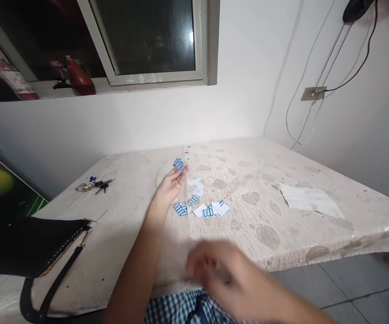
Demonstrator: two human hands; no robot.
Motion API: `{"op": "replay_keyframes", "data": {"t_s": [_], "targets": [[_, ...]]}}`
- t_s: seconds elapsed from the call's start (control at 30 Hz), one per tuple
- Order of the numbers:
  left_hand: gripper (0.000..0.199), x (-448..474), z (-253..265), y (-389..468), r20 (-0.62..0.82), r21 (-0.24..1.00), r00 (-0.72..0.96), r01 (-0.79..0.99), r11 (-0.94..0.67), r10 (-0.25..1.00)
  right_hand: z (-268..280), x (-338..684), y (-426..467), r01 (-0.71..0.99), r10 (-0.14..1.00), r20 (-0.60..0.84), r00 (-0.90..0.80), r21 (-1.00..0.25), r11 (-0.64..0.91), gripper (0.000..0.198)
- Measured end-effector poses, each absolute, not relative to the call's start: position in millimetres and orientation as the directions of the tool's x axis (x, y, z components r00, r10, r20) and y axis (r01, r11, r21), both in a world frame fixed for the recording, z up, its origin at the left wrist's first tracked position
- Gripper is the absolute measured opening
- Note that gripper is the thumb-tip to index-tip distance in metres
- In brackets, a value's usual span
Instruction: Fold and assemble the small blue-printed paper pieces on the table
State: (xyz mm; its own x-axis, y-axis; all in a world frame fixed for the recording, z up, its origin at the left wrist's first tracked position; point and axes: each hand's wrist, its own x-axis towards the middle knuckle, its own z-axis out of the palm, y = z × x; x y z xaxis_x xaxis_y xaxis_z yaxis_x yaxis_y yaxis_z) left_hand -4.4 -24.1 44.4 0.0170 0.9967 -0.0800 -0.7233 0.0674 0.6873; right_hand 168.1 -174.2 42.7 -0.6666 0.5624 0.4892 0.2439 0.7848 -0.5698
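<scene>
My left hand is stretched out over the table, its fingers closed on a small bunch of blue-and-white cards. Close by that hand, more small cards lie loosely scattered on the tablecloth; some show blue printed shapes, others a plain white side. Nearer to me, my right hand hovers by the table's front edge, above my checked clothing. It is smeared by motion, so its fingers cannot be made out and I cannot tell whether anything is in them.
A patterned cloth covers the table. At the left lie keys and a black bag with a strap. On the right is a white paper piece. A red bottle stands on the windowsill; cords hang from the wall outlet.
</scene>
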Motion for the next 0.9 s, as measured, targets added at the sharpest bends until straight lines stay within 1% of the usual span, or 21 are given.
{"op": "replay_keyframes", "data": {"t_s": [0.07,0.1,0.17,0.2,0.23,0.3,0.33,0.4,0.43,0.47,0.53,0.6,0.67,0.7,0.8,0.9], "targets": [[0.022,-12,49,-24,-0.078,0.576,-0.060,-0.818,-0.004,0.995,40,158,-130,0.400,0.628,0.406,-0.664,-0.517,0.757,0.021],[0.022,-15,51,-24,-0.086,0.532,-0.087,-0.846,-0.028,0.992,36,151,-108,0.492,0.657,0.359,-0.663,-0.452,0.744,0.019],[0.024,-19,53,-24,-0.107,0.476,-0.119,-0.878,-0.055,0.987,24,133,-72,0.631,0.686,0.292,-0.666,-0.270,0.727,0.016],[0.025,-20,53,-24,-0.115,0.464,-0.126,-0.884,-0.059,0.985,18,124,-59,0.652,0.680,0.274,-0.680,-0.199,0.732,0.019],[0.025,-20,52,-24,-0.118,0.460,-0.128,-0.886,-0.060,0.985,12,116,-51,0.665,0.682,0.259,-0.684,-0.162,0.729,0.023],[0.026,-19,51,-24,-0.114,0.470,-0.133,-0.880,-0.065,0.984,2,105,-44,0.674,0.681,0.263,-0.684,-0.129,0.727,0.025],[0.025,-17,50,-24,-0.110,0.481,-0.133,-0.875,-0.064,0.985,-1,102,-45,0.674,0.679,0.278,-0.679,-0.132,0.727,0.023],[0.024,-14,48,-24,-0.094,0.501,-0.124,-0.863,-0.060,0.988,-5,101,-48,0.662,0.680,0.317,-0.661,-0.180,0.727,0.016],[0.024,-13,47,-24,-0.087,0.510,-0.116,-0.858,-0.056,0.989,-7,101,-49,0.646,0.683,0.333,-0.650,-0.231,0.728,0.013],[0.025,-12,47,-23,-0.083,0.518,-0.106,-0.854,-0.048,0.991,-8,102,-49,0.621,0.688,0.350,-0.636,-0.298,0.725,0.010],[0.026,-10,45,-23,-0.081,0.529,-0.092,-0.848,-0.036,0.992,-11,104,-46,0.539,0.711,0.371,-0.598,-0.471,0.698,0.008],[0.025,-11,45,-22,-0.088,0.542,-0.093,-0.840,-0.030,0.992,-15,104,-40,0.425,0.753,0.364,-0.548,-0.655,0.625,0.009],[0.023,-11,44,-20,-0.081,0.562,-0.108,-0.826,-0.044,0.991,-16,106,-32,0.304,0.812,0.311,-0.493,-0.814,0.496,0.012],[0.022,-12,43,-19,-0.071,0.579,-0.119,-0.813,-0.056,0.990,-16,108,-27,0.244,0.838,0.277,-0.471,-0.872,0.425,0.013],[0.020,-11,40,-17,-0.018,0.661,-0.155,-0.743,-0.105,0.988,-10,118,-15,0.109,0.901,0.181,-0.393,-0.964,0.241,0.011],[0.021,-7,32,-14,0.006,0.779,-0.192,-0.614,-0.125,0.981,0,132,-6,0.011,0.944,0.114,-0.309,-0.992,0.124,0.007]]}}
